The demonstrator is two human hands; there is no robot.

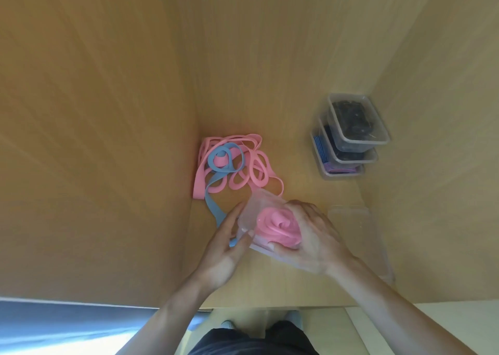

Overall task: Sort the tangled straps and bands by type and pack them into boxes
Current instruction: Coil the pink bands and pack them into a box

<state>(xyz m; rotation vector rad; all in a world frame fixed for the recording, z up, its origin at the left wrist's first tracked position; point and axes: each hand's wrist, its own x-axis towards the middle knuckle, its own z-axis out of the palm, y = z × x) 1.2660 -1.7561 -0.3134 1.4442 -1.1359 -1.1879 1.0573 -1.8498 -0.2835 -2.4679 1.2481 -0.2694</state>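
A clear plastic box point(252, 211) lies tilted on the wooden table, stuffed with a coiled pink band point(278, 226). My right hand point(313, 236) wraps over the box and presses on the pink band inside. My left hand point(226, 242) holds the box's left end with thumb and fingers. Behind the box lies a tangled heap of pink bands point(243, 163) with one blue band point(216, 182) looped through it and trailing toward my left hand.
Three stacked clear boxes point(351, 138) with dark and blue straps stand at the back right. A clear lid point(351, 214) lies right of my right hand. Wooden side walls point(108, 138) rise on both sides; the table's front edge runs near my forearms.
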